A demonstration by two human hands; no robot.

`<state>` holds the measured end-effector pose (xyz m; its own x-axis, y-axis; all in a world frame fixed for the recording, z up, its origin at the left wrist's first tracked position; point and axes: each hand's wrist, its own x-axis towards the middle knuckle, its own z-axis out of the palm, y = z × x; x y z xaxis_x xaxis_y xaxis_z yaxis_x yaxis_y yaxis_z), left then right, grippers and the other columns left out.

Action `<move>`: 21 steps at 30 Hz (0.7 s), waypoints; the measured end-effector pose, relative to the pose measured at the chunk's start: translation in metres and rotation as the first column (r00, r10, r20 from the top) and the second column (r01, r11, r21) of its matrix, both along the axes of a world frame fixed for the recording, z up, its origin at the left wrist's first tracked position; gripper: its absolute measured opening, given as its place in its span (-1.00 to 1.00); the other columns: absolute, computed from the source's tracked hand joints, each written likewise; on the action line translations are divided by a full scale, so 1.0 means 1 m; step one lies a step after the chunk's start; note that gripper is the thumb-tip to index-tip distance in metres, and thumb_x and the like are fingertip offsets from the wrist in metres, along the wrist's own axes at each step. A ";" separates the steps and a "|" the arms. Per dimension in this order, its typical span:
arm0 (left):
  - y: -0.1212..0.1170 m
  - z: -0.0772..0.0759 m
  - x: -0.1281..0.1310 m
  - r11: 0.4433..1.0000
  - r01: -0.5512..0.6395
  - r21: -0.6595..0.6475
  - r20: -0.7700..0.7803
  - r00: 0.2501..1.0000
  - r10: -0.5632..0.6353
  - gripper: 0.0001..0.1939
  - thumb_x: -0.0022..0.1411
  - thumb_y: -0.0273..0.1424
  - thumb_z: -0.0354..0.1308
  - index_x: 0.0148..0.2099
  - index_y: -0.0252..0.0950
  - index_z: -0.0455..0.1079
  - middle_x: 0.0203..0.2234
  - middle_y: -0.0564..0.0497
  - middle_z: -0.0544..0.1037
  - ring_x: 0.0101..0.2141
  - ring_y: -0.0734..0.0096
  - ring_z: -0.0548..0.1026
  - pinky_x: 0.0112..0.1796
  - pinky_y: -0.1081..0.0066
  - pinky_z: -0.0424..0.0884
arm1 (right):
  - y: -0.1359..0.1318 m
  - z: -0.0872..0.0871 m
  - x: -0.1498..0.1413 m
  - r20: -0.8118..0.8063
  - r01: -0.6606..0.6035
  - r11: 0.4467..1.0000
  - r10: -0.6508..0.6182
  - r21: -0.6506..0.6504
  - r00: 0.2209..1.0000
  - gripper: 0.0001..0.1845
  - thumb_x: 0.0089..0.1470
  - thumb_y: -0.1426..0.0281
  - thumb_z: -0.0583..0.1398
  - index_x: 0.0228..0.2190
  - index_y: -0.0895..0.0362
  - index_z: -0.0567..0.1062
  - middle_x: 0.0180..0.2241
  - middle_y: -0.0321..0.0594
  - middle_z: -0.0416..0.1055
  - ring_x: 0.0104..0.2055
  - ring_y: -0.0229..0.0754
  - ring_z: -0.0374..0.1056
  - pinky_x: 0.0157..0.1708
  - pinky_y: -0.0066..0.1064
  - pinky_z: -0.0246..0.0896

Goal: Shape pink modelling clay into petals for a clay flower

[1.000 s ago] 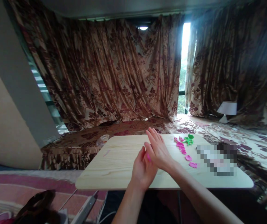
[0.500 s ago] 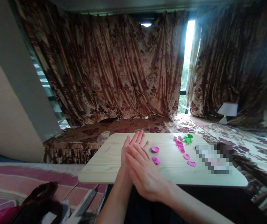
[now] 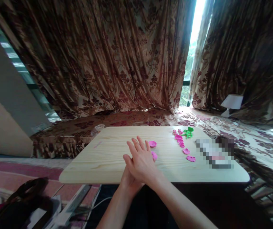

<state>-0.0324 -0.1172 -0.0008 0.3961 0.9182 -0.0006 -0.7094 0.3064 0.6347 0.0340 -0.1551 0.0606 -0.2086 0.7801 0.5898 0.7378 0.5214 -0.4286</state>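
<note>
My right hand (image 3: 143, 162) lies across my left hand (image 3: 127, 180), palm to palm, above the near part of the pale wooden table (image 3: 95, 165). The right fingers are stretched out and spread. Most of my left hand is covered, and its fingers are hidden. Whether anything sits between the palms does not show. Just past the right fingers lie a flat pink clay disc (image 3: 152, 144) and a second pink clay piece (image 3: 154, 156), partly covered by the hand. Farther right runs a row of small pink clay pieces (image 3: 179, 140), beside green clay pieces (image 3: 188, 133).
A blurred-out flat object (image 3: 214, 154) lies at the table's right side. Behind the table is a ledge with patterned cloth (image 3: 136, 119), bearing a white lamp (image 3: 231, 103) and a clear plastic container (image 3: 97, 129). A dark bag (image 3: 29, 200) lies at lower left.
My right hand has slid forward over the left, covering the left fingers that showed before. The view has tipped downward and shifted. The clay pieces keep their places on the table.
</note>
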 end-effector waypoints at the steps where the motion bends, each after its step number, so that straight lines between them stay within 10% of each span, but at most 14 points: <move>1: -0.003 -0.003 0.000 1.000 0.003 0.005 -0.020 1.000 -0.003 -0.63 0.23 -0.17 -0.11 0.02 -0.09 0.33 -0.09 -0.01 0.48 0.09 0.22 0.28 0.00 0.22 0.28 | 0.005 -0.001 0.003 -0.008 -0.001 1.000 0.000 -0.019 1.000 -0.50 0.14 0.25 0.05 0.10 0.13 0.22 0.17 -0.07 0.12 0.26 0.02 -0.15 0.18 0.07 -0.33; 4: -0.004 -0.001 -0.006 0.990 -0.051 0.130 -0.321 0.943 0.091 -0.72 0.18 -0.34 -0.01 -0.09 -0.20 0.41 -0.26 -0.04 0.54 -0.13 0.26 0.47 -0.20 0.36 0.42 | 0.009 -0.010 0.025 -0.037 -0.069 0.997 0.068 -0.018 0.997 -0.51 0.14 0.26 0.05 0.10 0.07 0.20 0.17 -0.11 0.12 0.24 -0.03 -0.09 0.17 0.01 -0.21; 7: 0.010 0.006 -0.019 0.925 -0.111 0.364 -0.636 0.696 0.334 -0.72 0.10 -0.33 0.09 -0.14 -0.30 0.43 -0.40 -0.06 0.52 -0.46 0.37 0.49 -0.52 0.46 0.39 | 0.005 -0.028 0.062 -0.089 -0.023 0.999 0.025 0.025 0.996 -0.52 0.14 0.35 0.05 0.10 0.08 0.19 0.16 -0.11 0.14 0.21 -0.10 0.00 0.15 -0.12 -0.07; 13: 0.043 0.017 -0.026 0.797 -0.033 0.603 -0.703 0.450 0.550 -0.90 -0.05 -0.38 0.19 -0.41 -0.22 0.50 -0.46 -0.02 0.50 -0.41 0.30 0.41 -0.45 0.44 0.31 | 0.012 -0.067 0.127 -0.012 0.279 0.958 -0.281 -0.068 0.960 -0.49 0.00 0.43 0.11 0.04 0.19 0.29 0.04 -0.01 0.29 0.10 0.00 0.17 0.04 -0.09 0.10; 21: 0.030 0.019 -0.011 0.601 0.364 0.711 -0.689 0.190 0.700 -0.80 0.12 -0.34 0.07 -0.26 -0.14 0.51 -0.32 -0.02 0.47 -0.29 0.26 0.40 -0.20 0.34 0.23 | 0.013 -0.078 0.111 0.075 0.317 0.941 -0.310 -0.119 0.948 -0.52 -0.03 0.45 0.11 -0.01 0.17 0.36 -0.05 -0.04 0.40 0.13 0.10 0.12 0.04 -0.03 0.00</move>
